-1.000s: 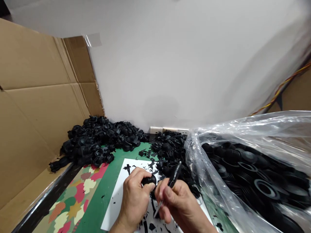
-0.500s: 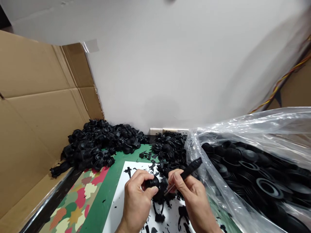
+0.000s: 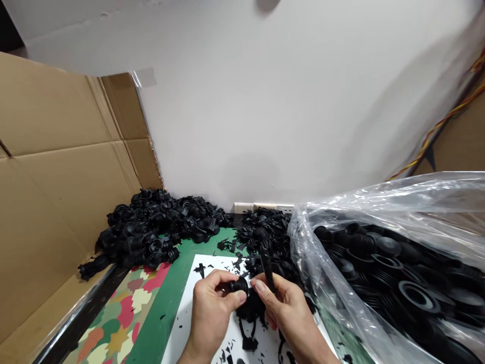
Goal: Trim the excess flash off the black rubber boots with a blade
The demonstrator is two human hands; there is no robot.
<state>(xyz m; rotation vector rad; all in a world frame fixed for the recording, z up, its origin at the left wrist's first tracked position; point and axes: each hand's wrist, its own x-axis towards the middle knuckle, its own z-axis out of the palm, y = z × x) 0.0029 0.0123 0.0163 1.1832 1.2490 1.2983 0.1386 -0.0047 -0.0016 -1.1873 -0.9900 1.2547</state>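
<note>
Left hand (image 3: 212, 312) pinches a ribbed ring-like part (image 3: 239, 287); right hand (image 3: 288, 309) grips a dark-handled tool (image 3: 267, 268). Black parts (image 3: 151, 227) lie heaped at the surface's (image 3: 159, 298) far left corner.

Tool (image 3: 267, 267) tip hidden by right fingers (image 3: 267, 296); bag (image 3: 303, 228) cut by right edge.

You have a small black ribbed part (image 3: 239, 286) pinched between the thumb and fingers of your left hand (image 3: 212, 308). It is round and dark, with stacked ridges showing on the side nearest your right hand (image 3: 286, 303); your left fingers cover the rest. In that right hand you hold a slim tool with a black handle (image 3: 267, 263), which stands nearly upright, its top leaning slightly left. Your fingers hide its lower end, just beside the part.
</note>
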